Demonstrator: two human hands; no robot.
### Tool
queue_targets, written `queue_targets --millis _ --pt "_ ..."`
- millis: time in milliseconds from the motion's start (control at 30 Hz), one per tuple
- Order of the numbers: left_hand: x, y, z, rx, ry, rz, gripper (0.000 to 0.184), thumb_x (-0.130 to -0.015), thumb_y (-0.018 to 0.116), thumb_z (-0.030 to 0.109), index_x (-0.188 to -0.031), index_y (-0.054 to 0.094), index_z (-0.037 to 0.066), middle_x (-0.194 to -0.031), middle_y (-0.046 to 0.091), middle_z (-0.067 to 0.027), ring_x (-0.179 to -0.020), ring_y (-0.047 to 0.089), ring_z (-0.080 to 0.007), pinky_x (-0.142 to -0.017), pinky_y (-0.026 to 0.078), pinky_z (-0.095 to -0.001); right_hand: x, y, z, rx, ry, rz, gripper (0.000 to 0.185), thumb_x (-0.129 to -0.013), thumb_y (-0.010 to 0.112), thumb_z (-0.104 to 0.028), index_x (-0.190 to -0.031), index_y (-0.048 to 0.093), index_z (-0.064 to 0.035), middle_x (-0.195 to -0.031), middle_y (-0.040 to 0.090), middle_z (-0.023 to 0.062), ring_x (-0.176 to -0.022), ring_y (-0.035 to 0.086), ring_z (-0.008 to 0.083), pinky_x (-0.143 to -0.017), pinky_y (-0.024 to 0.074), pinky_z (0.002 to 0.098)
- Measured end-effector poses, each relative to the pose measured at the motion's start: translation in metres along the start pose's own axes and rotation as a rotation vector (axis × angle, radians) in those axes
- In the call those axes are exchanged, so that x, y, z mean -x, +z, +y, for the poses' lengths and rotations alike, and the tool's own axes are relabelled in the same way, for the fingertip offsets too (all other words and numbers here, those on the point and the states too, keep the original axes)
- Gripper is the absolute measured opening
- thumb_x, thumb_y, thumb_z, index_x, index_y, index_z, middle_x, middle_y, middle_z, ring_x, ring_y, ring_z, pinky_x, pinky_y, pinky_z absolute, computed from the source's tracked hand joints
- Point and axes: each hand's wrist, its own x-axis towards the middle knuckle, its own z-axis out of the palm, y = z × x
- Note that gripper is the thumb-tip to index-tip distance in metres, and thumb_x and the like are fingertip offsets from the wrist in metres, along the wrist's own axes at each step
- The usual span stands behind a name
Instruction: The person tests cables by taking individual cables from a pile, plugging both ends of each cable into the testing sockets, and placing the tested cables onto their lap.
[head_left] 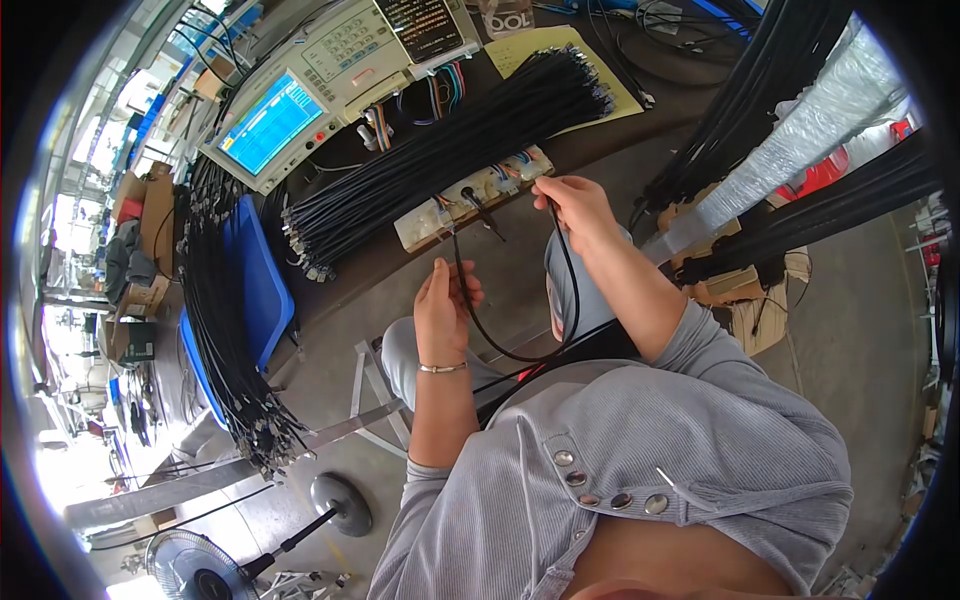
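Observation:
A thin black cable hangs in a loop between my two hands, below the test fixture. Thumb and fingers of my right hand pinch one end of it beside the right end of the pale fixture board. Its other end rises to the board's left part, where small wires show. My left hand is half curled, thumb apart from the fingers, and the cable runs close along the fingers; firm contact is hard to make out. A short black plug lead sticks out of the board's middle.
Behind the board lies a thick bundle of black cables. A tester with a lit screen stands at the back left. More cables drape over a blue tray. Wrapped bundles hang right; a fan stands lower left.

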Motion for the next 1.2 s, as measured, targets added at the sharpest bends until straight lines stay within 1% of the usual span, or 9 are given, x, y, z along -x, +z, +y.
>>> queue_targets --millis 67,167,233,367,600,800,867,967,1200 --pt "-0.001 0.002 0.001 -0.02 0.005 -0.017 0.038 -0.094 0.047 0.035 -0.092 0.06 -0.001 -0.068 0.059 -0.0055 -0.06 0.054 -0.0153 -0.055 0.042 -0.0266 -0.003 0.0 -0.004 -0.011 0.0 0.008 0.016 -0.079 0.067 -0.018 -0.077 0.064 -0.0033 -0.066 0.062 0.0055 -0.044 0.037 0.0038 -0.041 0.025 0.0196" --pt "0.002 0.005 0.005 -0.036 -0.031 0.007 0.038 -0.093 0.048 0.035 -0.091 0.061 -0.001 -0.067 0.058 -0.0055 -0.057 0.053 -0.0152 -0.053 0.042 -0.0265 0.0 -0.004 -0.009 0.03 0.041 -0.032 0.021 -0.082 0.065 -0.024 -0.08 0.063 -0.0034 -0.066 0.062 0.0049 -0.044 0.037 0.0044 -0.041 0.0249 0.0203" --pt "0.001 0.001 0.004 -0.026 -0.011 0.007 0.038 -0.093 0.048 0.035 -0.091 0.061 -0.001 -0.066 0.058 -0.0054 -0.056 0.052 -0.0151 -0.052 0.041 -0.0263 0.011 -0.009 -0.018 0.192 0.119 -0.129 0.033 -0.089 0.056 -0.035 -0.086 0.064 -0.0041 -0.065 0.059 0.0028 -0.045 0.036 0.0045 -0.043 0.0259 0.0185" --pt "0.004 -0.005 0.011 -0.029 -0.006 0.034 0.038 -0.093 0.048 0.035 -0.092 0.061 -0.001 -0.065 0.057 -0.0051 -0.054 0.052 -0.0149 -0.049 0.04 -0.0254 0.014 -0.025 0.002 0.065 0.125 -0.277 0.042 -0.092 0.047 -0.044 -0.088 0.064 -0.0055 -0.063 0.056 0.0008 -0.048 0.038 0.0049 -0.045 0.0277 0.019" --pt "0.003 -0.008 0.012 -0.048 -0.022 0.015 0.038 -0.094 0.047 0.034 -0.093 0.061 -0.002 -0.068 0.06 -0.0063 -0.058 0.054 -0.0153 -0.053 0.043 -0.0247 0.013 -0.026 0.008 0.06 0.087 -0.231 0.041 -0.093 0.046 -0.043 -0.088 0.065 -0.0067 -0.062 0.056 -0.0002 -0.05 0.039 0.0048 -0.048 0.0287 0.0188" --pt "-0.005 -0.003 0.002 -0.061 -0.018 -0.013 0.037 -0.095 0.046 0.032 -0.099 0.06 -0.002 -0.081 0.065 -0.0104 -0.068 0.061 -0.0169 -0.061 0.047 -0.0258 0.008 -0.023 0.004 0.114 0.04 -0.229 0.039 -0.092 0.048 -0.042 -0.087 0.065 -0.0073 -0.065 0.058 -0.0001 -0.052 0.04 0.0039 -0.051 0.0301 0.0179" --pt "-0.006 -0.003 0.0 -0.084 -0.018 -0.007 0.036 -0.095 0.045 0.031 -0.1 0.06 -0.002 -0.084 0.066 -0.0115 -0.073 0.063 -0.0177 -0.063 0.048 -0.0261 0.011 -0.016 0.0 0.172 -0.03 -0.106 0.037 -0.092 0.049 -0.041 -0.087 0.065 -0.0069 -0.069 0.06 -0.0005 -0.054 0.039 0.0032 -0.052 0.0305 0.0167" --pt "-0.01 -0.004 -0.002 -0.089 -0.001 0.006 0.035 -0.095 0.045 0.03 -0.1 0.06 -0.001 -0.085 0.066 -0.0114 -0.074 0.063 -0.0177 -0.064 0.049 -0.0262 0.001 -0.021 0.005 0.244 -0.115 -0.147 0.036 -0.092 0.05 -0.039 -0.087 0.065 -0.0066 -0.072 0.061 -0.001 -0.055 0.038 0.0026 -0.053 0.0309 0.016" --pt "-0.015 -0.006 -0.003 -0.087 0.019 0.043 0.035 -0.095 0.045 0.031 -0.099 0.06 -0.001 -0.086 0.066 -0.0113 -0.073 0.063 -0.0176 -0.064 0.049 -0.0262 -0.001 -0.02 0.001 0.319 -0.105 -0.157 0.036 -0.092 0.051 -0.039 -0.088 0.065 -0.0059 -0.073 0.061 -0.0008 -0.056 0.037 0.0025 -0.053 0.0313 0.0163"
